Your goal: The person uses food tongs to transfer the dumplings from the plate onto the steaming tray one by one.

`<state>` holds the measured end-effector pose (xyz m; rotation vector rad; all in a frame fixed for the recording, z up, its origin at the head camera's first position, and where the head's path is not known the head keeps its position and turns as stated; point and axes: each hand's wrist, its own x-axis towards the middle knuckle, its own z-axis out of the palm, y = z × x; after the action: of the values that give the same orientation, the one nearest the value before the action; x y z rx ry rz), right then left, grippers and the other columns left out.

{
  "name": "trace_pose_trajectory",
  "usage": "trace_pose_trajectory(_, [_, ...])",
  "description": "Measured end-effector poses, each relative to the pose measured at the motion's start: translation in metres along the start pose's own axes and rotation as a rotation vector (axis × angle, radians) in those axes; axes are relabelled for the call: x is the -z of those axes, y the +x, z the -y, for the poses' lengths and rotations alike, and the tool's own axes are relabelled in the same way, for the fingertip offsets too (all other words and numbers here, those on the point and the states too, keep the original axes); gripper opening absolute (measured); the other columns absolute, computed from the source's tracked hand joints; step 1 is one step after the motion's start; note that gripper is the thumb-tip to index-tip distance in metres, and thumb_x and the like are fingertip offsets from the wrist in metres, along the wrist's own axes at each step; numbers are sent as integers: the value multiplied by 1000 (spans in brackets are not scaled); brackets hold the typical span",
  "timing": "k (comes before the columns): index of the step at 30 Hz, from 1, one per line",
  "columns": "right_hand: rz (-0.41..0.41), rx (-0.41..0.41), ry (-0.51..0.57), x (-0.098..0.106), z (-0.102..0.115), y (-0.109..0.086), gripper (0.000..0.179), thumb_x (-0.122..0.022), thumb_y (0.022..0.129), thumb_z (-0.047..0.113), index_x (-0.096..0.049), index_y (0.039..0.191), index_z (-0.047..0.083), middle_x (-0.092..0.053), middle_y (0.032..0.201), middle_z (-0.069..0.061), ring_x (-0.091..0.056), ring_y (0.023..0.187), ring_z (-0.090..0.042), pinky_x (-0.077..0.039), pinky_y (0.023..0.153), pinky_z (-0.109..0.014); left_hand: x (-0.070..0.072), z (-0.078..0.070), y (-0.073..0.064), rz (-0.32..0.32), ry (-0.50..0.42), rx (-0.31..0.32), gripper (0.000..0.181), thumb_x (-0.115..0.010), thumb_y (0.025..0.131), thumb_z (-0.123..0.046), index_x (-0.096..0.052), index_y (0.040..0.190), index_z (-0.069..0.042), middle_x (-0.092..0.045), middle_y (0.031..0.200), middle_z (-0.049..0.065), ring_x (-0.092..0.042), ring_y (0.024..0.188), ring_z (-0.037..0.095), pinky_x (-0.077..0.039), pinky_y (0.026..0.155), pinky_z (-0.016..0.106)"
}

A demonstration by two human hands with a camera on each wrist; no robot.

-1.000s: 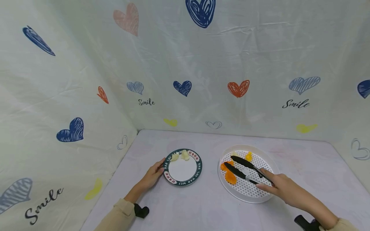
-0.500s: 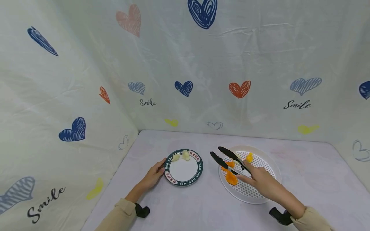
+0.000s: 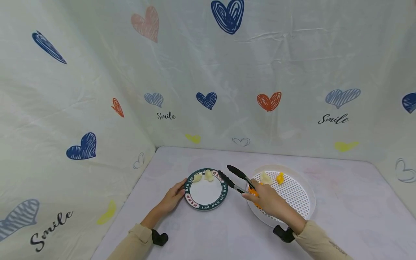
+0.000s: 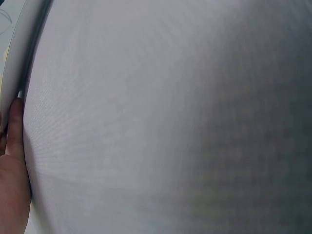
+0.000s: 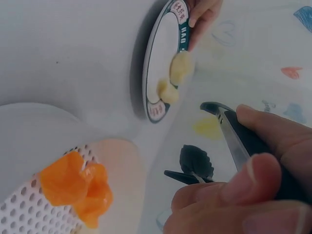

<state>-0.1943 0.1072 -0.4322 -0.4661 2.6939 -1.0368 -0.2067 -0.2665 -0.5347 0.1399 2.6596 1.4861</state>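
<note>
Right hand [image 3: 268, 199] grips tongs [image 3: 239, 174], arms spread, nothing between them. Left hand [image 3: 172, 198] holds plate [image 3: 206, 192] by its left rim. Two pale pieces [image 3: 209, 176] sit toward the plate's far edge; orange pieces [image 5: 97, 192] lie in the strainer [image 3: 299, 198]. Risk: one tong tip overlaps the plate rim in head view, contact unclear; a low sweep could knock it. Pale table [image 3: 234, 231], heart-print sheeting [image 3: 292, 65] behind and left.

The table [image 3: 208, 234] is bordered at back and left by a pale curtain [image 3: 299, 68], on which blue, red, pink and yellow hearts [image 3: 269, 102] are printed; the word "Smile" [image 3: 166, 116] is shown 3 times.
</note>
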Motion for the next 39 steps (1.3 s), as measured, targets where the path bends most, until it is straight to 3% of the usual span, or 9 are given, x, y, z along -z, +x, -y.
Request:
trace_pose_trajectory(3, [-11, 42, -25, -5, 4, 3, 79, -67, 94, 40, -39, 143, -16, -61, 76, -11, -55, 63, -17, -52, 59, -36, 0, 0, 0, -1, -3, 0, 52, -47, 106, -10, -31, 155, -3, -32, 158, 18, -25, 147, 36, -25, 117, 50])
trace_pose_trajectory(7, [-20, 57, -61, -12, 8, 9, 78, -69, 93, 40, -43, 139, -17, -66, 102, -22, -58, 81, -21, -55, 72, -41, 0, 1, 1, -1, -2, -8, 52, -47, 106, -9, -31, 155, -2, -32, 159, 18, -25, 147, 36, -24, 117, 50])
trace_pose_trajectory(14, [24, -31, -50, -30, 12, 21, 79, -68, 94, 40, -39, 146, -12, -50, 65, -6, -45, 55, -14, -38, 47, -26, 2, -1, 0, 11, 10, -4, 52, -47, 106, -11, -31, 155, -1, -32, 159, 17, -25, 147, 35, -25, 117, 50])
trace_pose_trajectory(17, [18, -40, -70, -35, 14, 26, 78, -68, 94, 40, -39, 146, -11, -59, 73, -11, -47, 56, -16, -36, 46, -26, 2, -1, 1, 11, 11, -8, 52, -47, 106, -10, -31, 154, -1, -31, 158, 19, -25, 147, 36, -24, 117, 51])
trace_pose_trajectory(21, [3, -39, -123, -43, 16, 32, 77, -69, 93, 41, -42, 144, -11, -67, 98, -25, -55, 69, -20, -48, 54, -32, 3, -2, 0, 16, 4, -9, 52, -47, 106, -10, -31, 154, 0, -31, 158, 20, -25, 147, 37, -24, 117, 52])
trace_pose_trajectory(23, [1, -41, -151, -48, 16, 35, 77, -69, 93, 42, -43, 144, -11, -68, 96, -25, -56, 68, -21, -51, 56, -35, 2, -1, 0, 16, 6, -10, 52, -47, 106, -10, -31, 154, 0, -31, 158, 20, -25, 147, 37, -24, 117, 51])
trace_pose_trajectory(29, [17, -41, -151, -61, 19, 41, 78, -66, 95, 44, -41, 144, -12, -49, 59, -5, -46, 51, -15, -36, 45, -26, 2, 1, 0, 13, -4, -17, 52, -46, 106, -8, -30, 154, 1, -31, 158, 20, -24, 147, 37, -24, 117, 51])
trace_pose_trajectory(32, [16, -44, -135, -64, 22, 44, 77, -67, 95, 42, -43, 143, -13, -52, 62, -6, -47, 54, -17, -36, 47, -26, 2, 0, 1, 15, -17, -6, 52, -46, 106, -8, -29, 155, 0, -30, 159, 17, -23, 148, 35, -24, 117, 48])
trace_pose_trajectory(39, [-4, -52, -178, -72, 25, 48, 72, -68, 94, 39, -47, 139, -14, -69, 97, -27, -55, 69, -24, -53, 59, -36, 2, -2, 0, 10, -22, -6, 52, -46, 106, -8, -30, 155, -1, -31, 159, 18, -24, 147, 35, -23, 118, 49])
